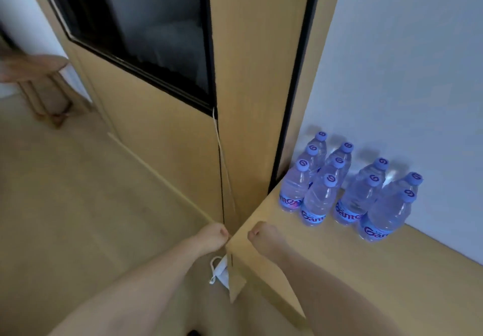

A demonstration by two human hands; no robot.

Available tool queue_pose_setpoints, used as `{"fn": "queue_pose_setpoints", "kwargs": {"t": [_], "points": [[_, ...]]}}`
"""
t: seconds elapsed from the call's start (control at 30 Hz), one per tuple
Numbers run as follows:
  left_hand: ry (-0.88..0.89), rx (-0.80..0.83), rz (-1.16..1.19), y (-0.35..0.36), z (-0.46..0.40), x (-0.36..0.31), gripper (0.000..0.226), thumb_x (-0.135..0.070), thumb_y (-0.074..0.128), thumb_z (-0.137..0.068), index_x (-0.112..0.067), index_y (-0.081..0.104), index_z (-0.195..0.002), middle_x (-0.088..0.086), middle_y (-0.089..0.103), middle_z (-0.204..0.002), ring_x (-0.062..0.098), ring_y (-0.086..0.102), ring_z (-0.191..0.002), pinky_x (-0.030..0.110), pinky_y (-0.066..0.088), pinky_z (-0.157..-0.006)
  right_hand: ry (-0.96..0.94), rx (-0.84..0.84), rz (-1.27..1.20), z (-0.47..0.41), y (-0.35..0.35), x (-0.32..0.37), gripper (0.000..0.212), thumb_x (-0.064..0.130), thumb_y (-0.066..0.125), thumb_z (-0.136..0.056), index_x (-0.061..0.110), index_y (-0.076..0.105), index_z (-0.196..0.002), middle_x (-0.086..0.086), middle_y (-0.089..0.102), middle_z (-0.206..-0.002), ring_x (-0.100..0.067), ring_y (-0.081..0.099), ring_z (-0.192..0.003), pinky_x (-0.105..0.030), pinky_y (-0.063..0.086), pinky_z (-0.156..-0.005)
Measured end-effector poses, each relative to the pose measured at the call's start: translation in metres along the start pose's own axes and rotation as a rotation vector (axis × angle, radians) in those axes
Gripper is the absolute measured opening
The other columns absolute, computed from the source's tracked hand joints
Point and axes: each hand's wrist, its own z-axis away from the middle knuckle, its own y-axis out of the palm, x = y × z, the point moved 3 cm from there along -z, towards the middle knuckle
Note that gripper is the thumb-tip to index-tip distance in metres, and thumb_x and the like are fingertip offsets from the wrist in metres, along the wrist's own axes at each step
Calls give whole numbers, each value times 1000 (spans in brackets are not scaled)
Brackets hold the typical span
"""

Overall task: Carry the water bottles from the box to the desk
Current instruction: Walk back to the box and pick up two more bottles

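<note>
Looks steeply down from head height, close over the desk [326, 270] corner, facing the wall behind it.

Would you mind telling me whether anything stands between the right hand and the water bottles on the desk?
Nothing visible does: only bare desk top lies between the right hand and the water bottles by the wall.
</note>
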Motion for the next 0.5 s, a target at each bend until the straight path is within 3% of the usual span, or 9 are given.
{"fn": "queue_pose_setpoints", "kwargs": {"t": [0.03, 0.1, 0.17, 0.23, 0.33, 0.4, 0.5], "points": [[-28, -27, -3, -10, 5, 19, 22, -11, 44, -94, -19, 59, -80, 9, 61, -92, 17, 54, -87, 22, 38, -74, -30, 30, 28, -4, 9, 18, 26, 29, 48, -94, 10, 63, -103, -9, 64, -106, -26, 61, -98, -31, 47, -81], [-93, -62, -10, -33, 13, 56, 23, -10, 46, -93, -11, 69, -93, 13, 68, -101, 19, 60, -91, 20, 38, -70, -93, 104, 92, -13, 28, 53, 25, 31, 47, -94, 12, 62, -96, -5, 62, -93, -22, 61, -86, -32, 47, -73], [-148, -114, -7, -60, 22, 97, 27, -10, 48, -94, -5, 69, -109, 13, 68, -115, 23, 63, -107, 22, 44, -81, -146, 171, 149, -24, 50, 90, 25, 32, 45, -96, 12, 58, -88, -1, 56, -81, -17, 55, -73, -29, 42, -62], [-188, -170, 8, -92, 32, 140, 29, -10, 48, -94, -5, 67, -114, 15, 66, -120, 24, 61, -114, 28, 46, -94, -202, 193, 204, -33, 72, 133, 27, 33, 43, -97, 13, 59, -88, 1, 54, -80, -15, 52, -71, -28, 41, -62], [-260, -279, 23, -148, 50, 202, 32, -19, 45, -97, -1, 66, -113, 18, 67, -115, 28, 64, -109, 33, 49, -88, -251, 219, 273, -44, 107, 202, 30, 32, 44, -97, 20, 46, -69, 4, 45, -69, -13, 46, -61, -28, 35, -54], [-296, -338, 50, -182, 64, 240, 37, -28, 43, -99, -1, 65, -111, 19, 68, -112, 29, 65, -105, 33, 51, -84, -295, 226, 322, -51, 131, 250, 32, 32, 44, -97, 21, 45, -67, 2, 48, -70, -19, 53, -70, -29, 38, -58], [-397, -401, 29, -226, 87, 300, 40, -35, 40, -99, -6, 60, -118, 13, 65, -118, 26, 62, -110, 30, 47, -89, -349, 241, 353, -57, 167, 319, 31, 39, 44, -96, 16, 64, -103, -7, 66, -107, -26, 62, -105, -33, 47, -83]]}}
